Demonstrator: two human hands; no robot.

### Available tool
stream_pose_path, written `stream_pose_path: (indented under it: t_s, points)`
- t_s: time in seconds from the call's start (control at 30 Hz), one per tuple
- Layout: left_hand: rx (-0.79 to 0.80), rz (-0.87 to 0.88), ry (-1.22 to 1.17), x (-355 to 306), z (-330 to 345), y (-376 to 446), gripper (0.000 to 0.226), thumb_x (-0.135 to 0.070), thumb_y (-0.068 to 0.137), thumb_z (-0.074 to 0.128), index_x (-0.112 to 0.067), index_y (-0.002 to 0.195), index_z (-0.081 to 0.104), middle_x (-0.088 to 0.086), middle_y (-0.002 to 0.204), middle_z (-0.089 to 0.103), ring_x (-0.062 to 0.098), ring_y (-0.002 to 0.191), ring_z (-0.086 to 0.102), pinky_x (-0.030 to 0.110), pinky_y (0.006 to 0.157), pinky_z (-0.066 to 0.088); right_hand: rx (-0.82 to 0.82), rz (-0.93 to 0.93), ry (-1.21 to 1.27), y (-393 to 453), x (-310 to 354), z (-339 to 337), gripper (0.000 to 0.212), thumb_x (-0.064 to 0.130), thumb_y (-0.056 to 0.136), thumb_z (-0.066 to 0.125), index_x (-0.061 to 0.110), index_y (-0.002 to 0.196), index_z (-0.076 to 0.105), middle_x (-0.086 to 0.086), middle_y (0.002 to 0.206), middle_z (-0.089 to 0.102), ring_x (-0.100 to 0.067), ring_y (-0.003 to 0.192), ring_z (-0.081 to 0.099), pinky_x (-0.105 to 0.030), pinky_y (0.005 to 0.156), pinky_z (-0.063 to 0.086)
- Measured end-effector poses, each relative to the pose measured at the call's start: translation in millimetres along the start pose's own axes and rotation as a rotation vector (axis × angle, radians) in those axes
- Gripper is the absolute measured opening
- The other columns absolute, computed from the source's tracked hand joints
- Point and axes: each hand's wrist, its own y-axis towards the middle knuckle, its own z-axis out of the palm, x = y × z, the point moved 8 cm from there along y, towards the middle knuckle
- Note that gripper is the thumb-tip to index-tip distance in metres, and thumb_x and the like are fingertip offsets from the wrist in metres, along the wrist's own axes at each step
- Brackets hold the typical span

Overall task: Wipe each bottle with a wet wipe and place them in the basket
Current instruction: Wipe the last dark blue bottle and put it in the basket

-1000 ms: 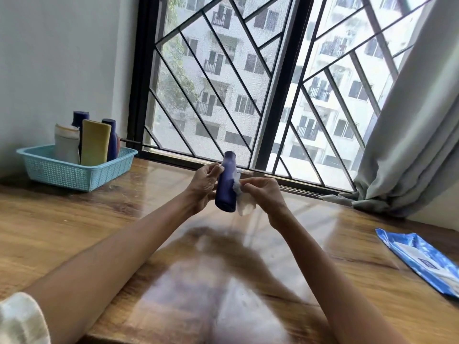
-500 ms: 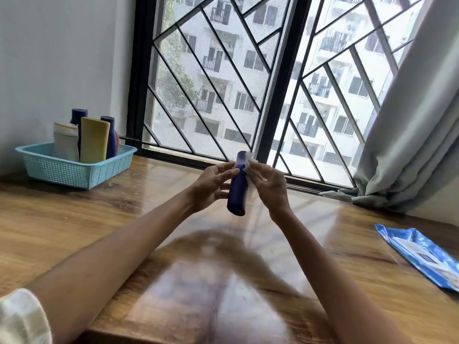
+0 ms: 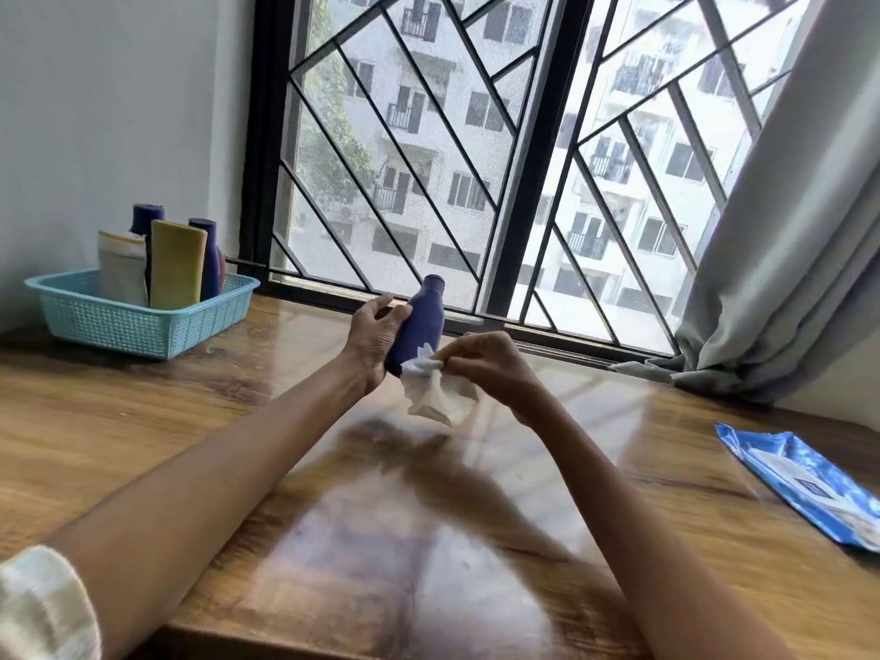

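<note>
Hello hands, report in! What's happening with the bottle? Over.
Left hand grips blue bottle. Right hand pinches wet wipe at its base. Basket far left, path clear.

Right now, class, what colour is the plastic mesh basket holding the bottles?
Light turquoise basket, clearest in the head view.

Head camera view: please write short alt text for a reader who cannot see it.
Over a wooden table, the left hand holds a dark blue bottle while the right hand presses a white wipe against its lower part. A turquoise basket of bottles stands far left, a blue wipes pack right.
</note>
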Motion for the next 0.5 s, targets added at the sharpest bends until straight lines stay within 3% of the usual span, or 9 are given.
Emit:
stream_pose_path:
  t_s: [0.1, 0.17, 0.27, 0.37, 0.43, 0.5]
  points:
    - [0.025, -0.020, 0.008, 6, 3, 2, 0.048, -0.004, 0.092, 0.054, 0.009, 0.134, 0.037, 0.004, 0.086, 0.053, 0.012, 0.066, 0.051, 0.015, 0.046, 0.046, -0.280, 0.033, 0.084, 1, -16, -24, 0.012, 0.005, 0.080, 0.069, 0.012, 0.087, 0.075, -0.004, 0.082, 0.072, -0.008, 0.070, 0.062, -0.035, 0.071, 0.054]
    - [0.047, -0.023, 0.013, 6, 7, 1, 0.044, -0.004, 0.092, 0.053, 0.005, 0.133, 0.040, 0.004, 0.087, 0.052, 0.011, 0.067, 0.050, 0.015, 0.048, 0.046, -0.322, 0.030, 0.102, 1, -18, -24, 0.012, 0.007, 0.080, 0.071, 0.014, 0.089, 0.075, 0.000, 0.080, 0.072, -0.002, 0.069, 0.062, -0.033, 0.071, 0.053]
    - [0.029, -0.013, 0.015, 4, 5, 3, 0.033, -0.006, 0.093, 0.053, -0.006, 0.125, 0.046, 0.010, 0.104, 0.050, 0.011, 0.070, 0.051, 0.019, 0.056, 0.047, -0.121, 0.060, 0.109, -2, -10, -8, 0.013, 0.003, 0.080, 0.069, 0.007, 0.092, 0.073, 0.003, 0.072, 0.066, 0.003, 0.061, 0.056, -0.016, 0.062, 0.046]
    - [-0.009, 0.004, -0.011, 2, -3, 7, 0.037, -0.005, 0.092, 0.052, -0.003, 0.129, 0.046, 0.010, 0.103, 0.049, 0.010, 0.067, 0.050, 0.016, 0.050, 0.046, 0.156, 0.136, 0.080, -9, -4, 2, 0.015, -0.002, 0.080, 0.066, 0.010, 0.084, 0.073, 0.000, 0.070, 0.065, -0.006, 0.066, 0.054, -0.016, 0.058, 0.042]
    - [-0.004, 0.002, -0.028, 2, -2, 7, 0.031, -0.004, 0.092, 0.052, -0.008, 0.123, 0.046, 0.006, 0.090, 0.052, 0.009, 0.065, 0.048, 0.014, 0.046, 0.045, 0.191, 0.182, 0.076, -10, -4, -9, 0.013, -0.001, 0.079, 0.066, 0.010, 0.080, 0.073, 0.000, 0.070, 0.066, -0.006, 0.065, 0.054, -0.016, 0.058, 0.043]
    - [0.018, -0.011, -0.033, 3, 2, 5, 0.035, -0.003, 0.093, 0.051, -0.007, 0.127, 0.045, 0.001, 0.085, 0.051, 0.009, 0.067, 0.048, 0.014, 0.047, 0.045, 0.106, 0.186, -0.032, -9, -6, -33, 0.008, 0.002, 0.077, 0.068, 0.007, 0.079, 0.074, 0.001, 0.066, 0.065, -0.004, 0.061, 0.053, -0.016, 0.058, 0.043]
